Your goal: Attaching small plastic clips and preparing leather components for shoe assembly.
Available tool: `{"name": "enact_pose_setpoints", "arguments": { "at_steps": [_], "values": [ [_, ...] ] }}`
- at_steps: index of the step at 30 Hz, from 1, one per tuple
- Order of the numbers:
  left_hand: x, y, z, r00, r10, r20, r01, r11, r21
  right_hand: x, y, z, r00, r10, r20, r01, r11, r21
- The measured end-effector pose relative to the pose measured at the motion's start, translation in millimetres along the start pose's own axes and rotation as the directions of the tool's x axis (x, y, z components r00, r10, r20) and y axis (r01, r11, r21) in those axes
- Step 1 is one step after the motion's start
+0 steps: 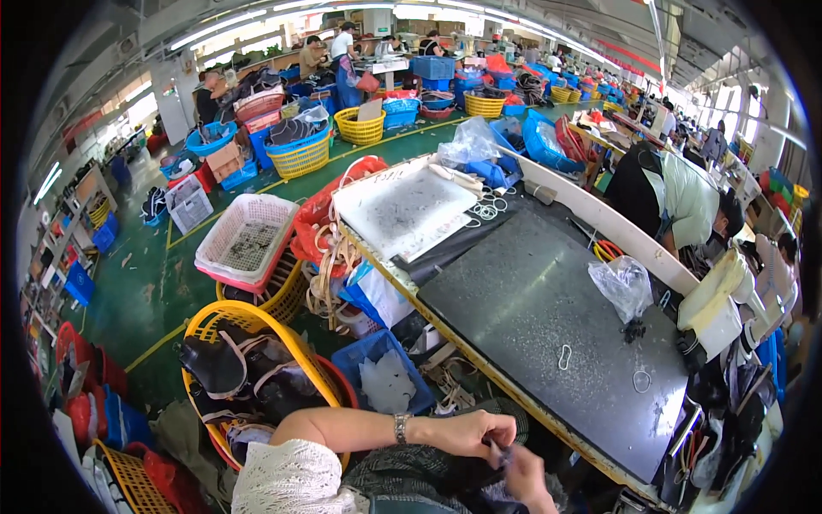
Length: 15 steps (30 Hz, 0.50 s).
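Note:
My left hand [481, 431] reaches in from the lower left, its fingertips pinched on a small greyish-dark piece [495, 452] whose kind I cannot make out. A metal band circles that wrist, below a white lacy sleeve. Close beside it, my right hand [526, 476] is bent toward the same piece, its fingers curled and slightly blurred. Both hands are over my lap, where dark patterned cloth [385, 471] lies, just off the near edge of a work table with a black board [514, 283] on top. What the right fingertips grip is partly hidden.
Left of my hands stand a yellow basket [287, 330] of dark shoe parts and a blue crate [347, 360] holding white pieces. On the board lie a clear plastic bag [621, 287] and a white loop [564, 356]. A co-worker [685, 197] bends over at the right.

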<state>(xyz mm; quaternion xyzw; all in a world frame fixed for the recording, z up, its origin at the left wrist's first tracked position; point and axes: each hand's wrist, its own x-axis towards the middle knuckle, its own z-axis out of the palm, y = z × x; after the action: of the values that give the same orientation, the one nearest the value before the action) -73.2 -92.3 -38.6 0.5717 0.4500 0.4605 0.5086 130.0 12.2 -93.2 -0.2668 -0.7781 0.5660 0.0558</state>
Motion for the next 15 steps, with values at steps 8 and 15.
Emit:
{"name": "enact_pose_setpoints", "arguments": {
  "at_steps": [8,15],
  "values": [
    [28,-6,42,0.813,0.266,-0.518,-0.125,0.949,0.291,-9,-29,-8,0.942,-0.090,-0.324,0.306,0.633,0.711],
    [15,-1,-12,0.995,0.085,0.049,-0.056,0.903,-0.426,-9,-31,-4,0.978,0.001,-0.211,0.199,0.329,0.923]
  ]
}}
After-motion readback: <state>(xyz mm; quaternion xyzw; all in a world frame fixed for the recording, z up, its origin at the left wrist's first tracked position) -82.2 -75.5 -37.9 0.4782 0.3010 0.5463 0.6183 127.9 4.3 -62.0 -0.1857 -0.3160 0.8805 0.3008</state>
